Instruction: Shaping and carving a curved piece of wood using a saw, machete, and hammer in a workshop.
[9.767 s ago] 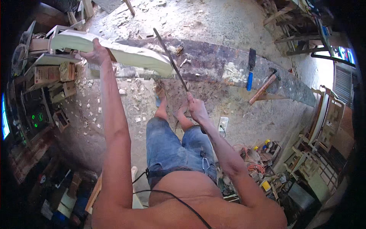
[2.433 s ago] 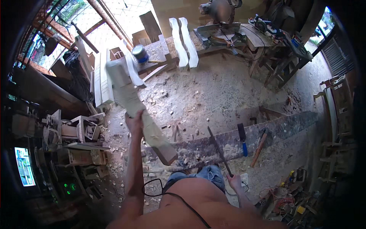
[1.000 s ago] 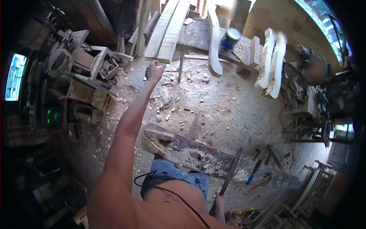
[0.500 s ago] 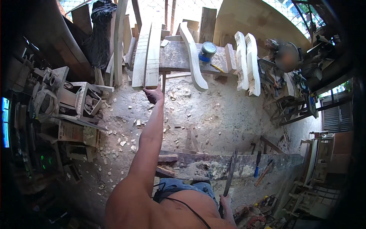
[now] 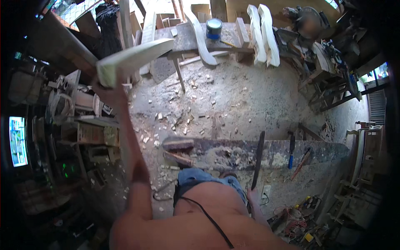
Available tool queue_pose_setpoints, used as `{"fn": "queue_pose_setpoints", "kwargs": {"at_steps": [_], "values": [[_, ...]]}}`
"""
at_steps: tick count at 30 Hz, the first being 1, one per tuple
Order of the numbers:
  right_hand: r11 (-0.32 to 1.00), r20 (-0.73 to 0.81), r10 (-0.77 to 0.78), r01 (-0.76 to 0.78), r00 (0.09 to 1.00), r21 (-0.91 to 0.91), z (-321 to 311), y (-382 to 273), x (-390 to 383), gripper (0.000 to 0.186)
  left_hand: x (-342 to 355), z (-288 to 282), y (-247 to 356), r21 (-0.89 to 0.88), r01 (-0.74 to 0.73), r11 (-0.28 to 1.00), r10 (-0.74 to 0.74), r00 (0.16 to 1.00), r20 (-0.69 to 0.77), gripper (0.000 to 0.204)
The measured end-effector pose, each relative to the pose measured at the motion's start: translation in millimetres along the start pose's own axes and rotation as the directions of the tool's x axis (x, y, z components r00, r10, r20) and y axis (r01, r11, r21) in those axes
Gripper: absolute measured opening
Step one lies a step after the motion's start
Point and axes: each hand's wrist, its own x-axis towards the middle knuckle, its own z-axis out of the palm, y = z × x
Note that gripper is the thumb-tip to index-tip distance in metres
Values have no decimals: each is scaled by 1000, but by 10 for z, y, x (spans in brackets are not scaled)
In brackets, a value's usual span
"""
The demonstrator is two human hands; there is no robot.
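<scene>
My left hand (image 5: 109, 91) is stretched out to the left and grips the near end of a long pale wooden piece (image 5: 134, 59), lifted above the floor and pointing toward the far table. My right hand (image 5: 252, 196) hangs low by my hip and holds a long dark rasp (image 5: 258, 157) upright, its tip over the wooden workbench beam (image 5: 233, 151). A blue-handled chisel (image 5: 291, 151) and a hammer (image 5: 301, 162) lie on that beam to the right.
A far table (image 5: 189, 37) carries a blue tin (image 5: 214, 28) and curved pale wooden pieces (image 5: 261, 33). Crates and stacked timber crowd the left side (image 5: 79, 125). Wood chips litter the sandy floor (image 5: 233, 96). Tools and cables lie at lower right (image 5: 298, 225).
My left hand, empty and reaching toward the planks half a second ago, now holds a long pale wooden piece and has swung left. The right hand keeps the rasp.
</scene>
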Motion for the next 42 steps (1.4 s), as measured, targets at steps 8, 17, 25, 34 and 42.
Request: {"fn": "queue_pose_setpoints", "kwargs": {"at_steps": [8, 17, 25, 34, 42], "values": [[965, 16, -261, 261, 965, 20, -134, 861, 678, 39, 307, -865, 1280, -117, 305, 945, -249, 904, 347, 54], [930, -41, -359, 361, 933, 64, -945, 820, 625, 45, -843, -1671, 1921, -132, 462, 877, -315, 760, 569, 52], [820, 79, -520, 472, 850, 324, -1095, 793, 64, 79, -1543, -1771, 2082, -460, 748, 478, -341, 641, 688, 61], [778, 173, -625, 589, 761, 220, -672, 274, -561, 61, -1820, -1534, 2318, -441, 519, 732, -392, 850, 352, 46], [690, -62, -596, 551, 800, 469, -569, 116, -1707, 59, -1245, -1977, 1342, -346, -99, 933, 181, 960, 215, 34]]}}
